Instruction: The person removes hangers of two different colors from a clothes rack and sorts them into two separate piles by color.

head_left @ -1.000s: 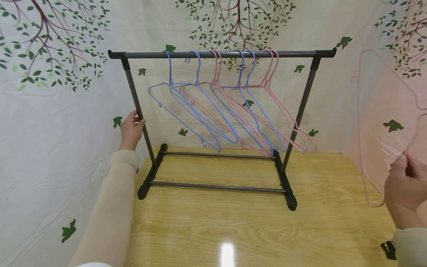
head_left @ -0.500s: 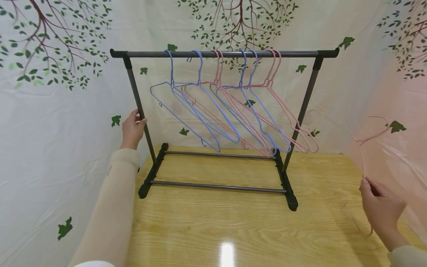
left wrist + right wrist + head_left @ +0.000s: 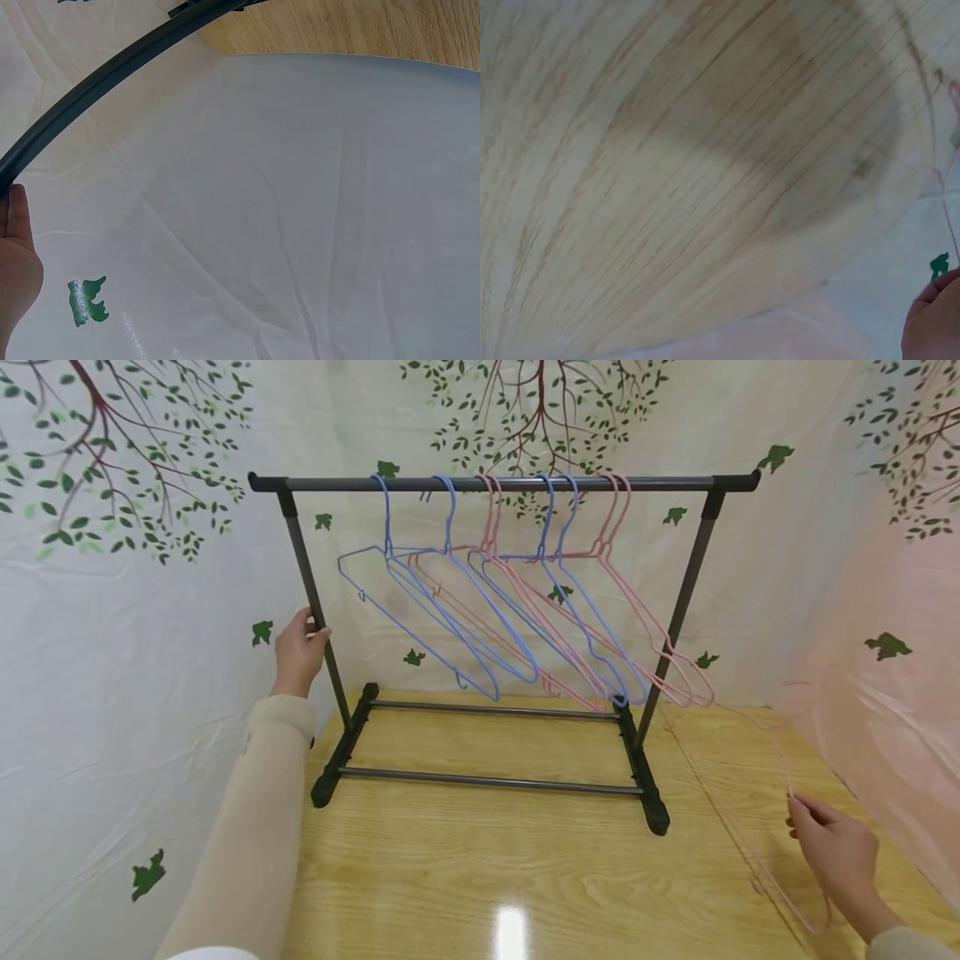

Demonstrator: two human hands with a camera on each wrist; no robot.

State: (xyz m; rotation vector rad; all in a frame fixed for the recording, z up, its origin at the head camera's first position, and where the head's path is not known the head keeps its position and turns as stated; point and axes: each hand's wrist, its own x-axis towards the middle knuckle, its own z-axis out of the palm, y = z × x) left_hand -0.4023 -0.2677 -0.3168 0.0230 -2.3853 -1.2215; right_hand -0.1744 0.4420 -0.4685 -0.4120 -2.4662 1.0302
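At lower right, a person's right hand [image 3: 836, 852] pinched a thin pink hanger [image 3: 785, 760] over the wood-grain desk [image 3: 420, 860]. The left hand [image 3: 298, 652], left of centre, gripped a black metal rack [image 3: 491, 780] bearing blue and pink hangers [image 3: 451, 514].

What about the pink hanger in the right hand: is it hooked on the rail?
No, in the head view the right hand holds the pink hanger below the rail and apart from it.
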